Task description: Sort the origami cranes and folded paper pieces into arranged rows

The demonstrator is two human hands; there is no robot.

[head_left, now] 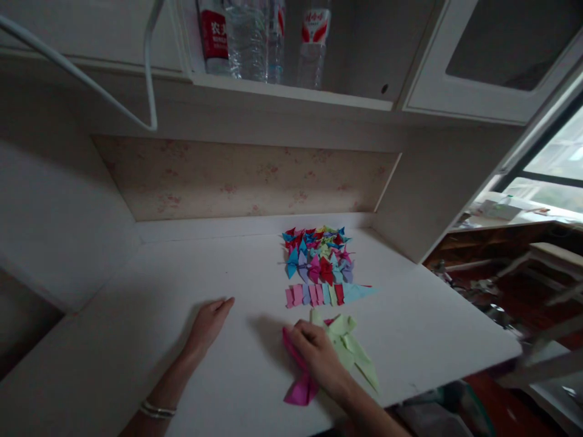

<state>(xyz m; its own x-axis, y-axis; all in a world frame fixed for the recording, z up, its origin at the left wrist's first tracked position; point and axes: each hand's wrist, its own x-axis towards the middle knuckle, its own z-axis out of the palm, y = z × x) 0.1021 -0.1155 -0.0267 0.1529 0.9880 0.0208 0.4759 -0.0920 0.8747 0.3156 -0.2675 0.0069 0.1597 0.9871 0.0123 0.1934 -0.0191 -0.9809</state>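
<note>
On the left of the white tabletop, my left hand (211,321) rests with its fingers pressed together and no object showing in them. My right hand (319,352) is closed on a magenta piece of folded paper (304,389), partly covered by the fingers. Beside and partly behind that hand lie light green folded papers (348,340), with a bit of magenta among them. Farther back is a row of small folded paper strips (314,295) in pink, lilac, blue and red, ending in a light blue pointed piece (357,292). Behind the row sit many colourful paper cranes (319,255), grouped close together.
An open cabinet shelf (291,91) hangs above the white table (218,261), with several plastic bottles (314,45) on it. A white bent rod (148,73) hangs at upper left. The table's edge runs along the right, near a stool (558,258).
</note>
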